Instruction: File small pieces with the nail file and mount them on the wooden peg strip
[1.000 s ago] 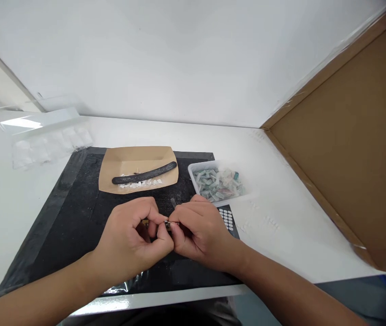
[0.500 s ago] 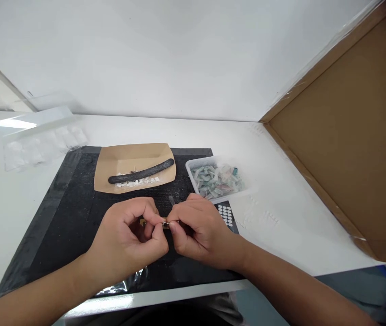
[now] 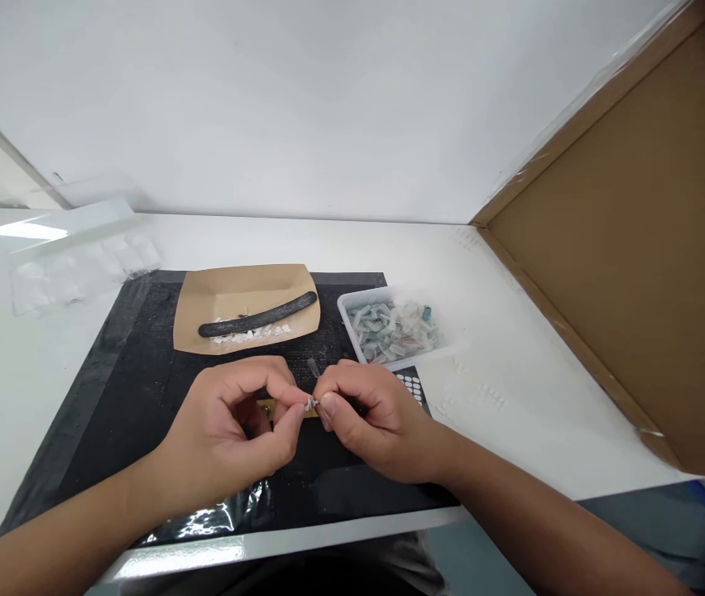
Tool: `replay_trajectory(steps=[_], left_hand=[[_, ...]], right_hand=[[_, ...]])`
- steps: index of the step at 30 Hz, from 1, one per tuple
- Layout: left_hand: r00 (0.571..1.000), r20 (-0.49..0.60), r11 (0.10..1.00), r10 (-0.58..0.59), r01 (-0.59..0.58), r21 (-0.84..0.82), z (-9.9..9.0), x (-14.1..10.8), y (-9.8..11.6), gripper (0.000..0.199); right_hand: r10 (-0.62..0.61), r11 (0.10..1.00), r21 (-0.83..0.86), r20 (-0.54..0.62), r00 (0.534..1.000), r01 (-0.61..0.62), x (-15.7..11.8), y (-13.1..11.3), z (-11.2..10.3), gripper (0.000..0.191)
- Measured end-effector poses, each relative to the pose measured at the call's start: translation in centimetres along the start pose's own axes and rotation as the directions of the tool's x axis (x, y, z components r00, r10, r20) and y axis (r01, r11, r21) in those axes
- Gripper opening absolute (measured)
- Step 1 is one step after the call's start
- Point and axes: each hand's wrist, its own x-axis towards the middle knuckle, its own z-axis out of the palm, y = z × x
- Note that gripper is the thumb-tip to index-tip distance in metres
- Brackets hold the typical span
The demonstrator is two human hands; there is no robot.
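In the middle of the head view, my left hand (image 3: 237, 426) pinches a small whitish piece (image 3: 310, 405) between thumb and forefinger. My right hand (image 3: 383, 422) is closed at the right end of the same piece, its fingertips almost touching the left ones. The piece is too small for me to make out its kind. Behind the fingers, partly covered, lies a yellowish strip (image 3: 270, 407) on the black mat (image 3: 141, 381). A dark grey narrow stick (image 3: 314, 367) shows just beyond the hands.
A brown paper tray (image 3: 241, 281) holds a curved black nail file (image 3: 259, 314) and white flakes. To its right stands a plastic tub (image 3: 350, 324) of clear, greenish pieces. White oval stickers (image 3: 413, 386) lie near my right hand. A clear case (image 3: 67, 269) is far left; cardboard (image 3: 625, 248) borders the right.
My fingertips have drawn slightly apart, and the whitish piece now shows between them. More of the yellowish strip is visible behind. The view has shifted a little.
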Motion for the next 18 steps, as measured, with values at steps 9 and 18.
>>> replay_trajectory(steps=[9,18], left_hand=[[0.939,0.126,0.933,0.320,-0.335,0.129,-1.3,1.1,0.2,0.024],[0.896,0.126,0.884,0.426,-0.442,0.152,-1.3,1.5,0.5,0.022]], right_hand=[[0.060,0.964,0.257,0.062,0.996,-0.074,-0.4,-0.2,-0.3,0.032],[0.051,0.956,0.283,0.093,0.994,-0.076,-0.5,-0.1,-0.4,0.032]])
